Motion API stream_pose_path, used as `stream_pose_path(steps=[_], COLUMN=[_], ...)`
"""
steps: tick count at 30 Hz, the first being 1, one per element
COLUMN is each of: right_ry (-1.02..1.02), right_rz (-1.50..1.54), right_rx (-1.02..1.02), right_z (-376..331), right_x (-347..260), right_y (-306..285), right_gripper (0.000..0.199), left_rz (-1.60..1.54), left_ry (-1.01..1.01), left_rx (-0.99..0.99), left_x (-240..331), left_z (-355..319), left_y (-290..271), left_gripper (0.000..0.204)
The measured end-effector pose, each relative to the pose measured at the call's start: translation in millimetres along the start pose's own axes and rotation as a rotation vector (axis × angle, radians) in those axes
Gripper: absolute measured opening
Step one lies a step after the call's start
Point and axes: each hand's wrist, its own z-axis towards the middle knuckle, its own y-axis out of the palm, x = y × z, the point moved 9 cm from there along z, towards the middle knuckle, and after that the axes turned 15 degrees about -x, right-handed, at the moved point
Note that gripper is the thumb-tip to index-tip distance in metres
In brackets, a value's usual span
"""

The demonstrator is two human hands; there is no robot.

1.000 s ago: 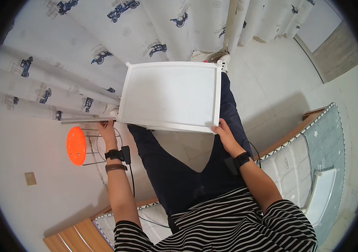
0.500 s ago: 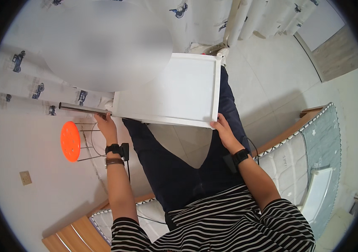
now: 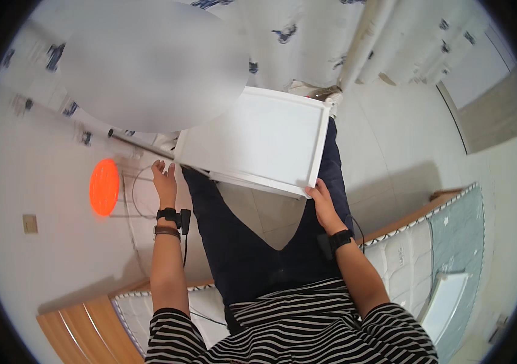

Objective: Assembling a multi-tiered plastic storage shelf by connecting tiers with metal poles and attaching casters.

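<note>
A white rectangular shelf panel with a raised rim (image 3: 264,136) lies across my knees, its near edge toward me. My right hand (image 3: 325,203) grips its near right corner, thumb on the rim and fingers below. From the near left corner a shiny metal tube (image 3: 140,144) sticks out to the left; whether it is fastened there I cannot tell. My left hand (image 3: 164,182) is just below the tube's inner end, fingers apart and apparently holding nothing. A blurred grey oval hides the panel's far left part.
An orange round stool (image 3: 104,187) with thin metal legs stands left of my left hand. Behind me is a bed with a quilted mattress (image 3: 386,261), where another white panel (image 3: 445,303) lies at the right. Patterned curtains (image 3: 307,42) hang ahead.
My left hand has let go of the metal tube and sits just below it. The panel and tube now look more slanted, their right side lower; the whole view has also shifted.
</note>
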Motion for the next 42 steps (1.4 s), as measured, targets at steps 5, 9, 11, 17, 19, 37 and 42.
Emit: stream_pose_path(steps=[5,9,11,17,19,37,42], right_ry=[-0.046,-0.073,-0.054,-0.075,-0.044,-0.017,0.010], right_rz=[-0.007,0.087,0.082,0.016,0.043,0.057,0.052], right_rx=[0.024,0.011,-0.022,-0.107,-0.086,-0.069,-0.032], right_z=[0.5,1.2,2.7,2.2,3.3,6.1,2.1], right_x=[13.8,13.5,20.2,5.9,13.5,15.0,25.8], right_y=[-10.0,-15.4,-19.7,1.8,0.1,-11.5,-17.3], right_gripper=[0.042,0.045,0.048,0.053,0.053,0.047,0.042], left_rz=[-0.136,0.113,0.498,0.667,0.306,0.518,0.768], left_ry=[-0.276,-0.603,-0.887,-1.817,-1.841,-1.684,-1.650], left_rx=[0.020,0.333,0.469,0.445,0.344,-0.091,0.046], left_x=[-81.8,-167.3,-180.7,-127.2,-176.2,-243.0,-267.6], left_z=[-112.2,-294.6,-422.6,-710.6,-797.5,-797.9,-794.8], left_y=[-76.6,-190.0,-248.5,-265.6,-268.2,-264.6,-296.4], left_gripper=[0.018,0.020,0.021,0.036,0.041,0.039,0.037])
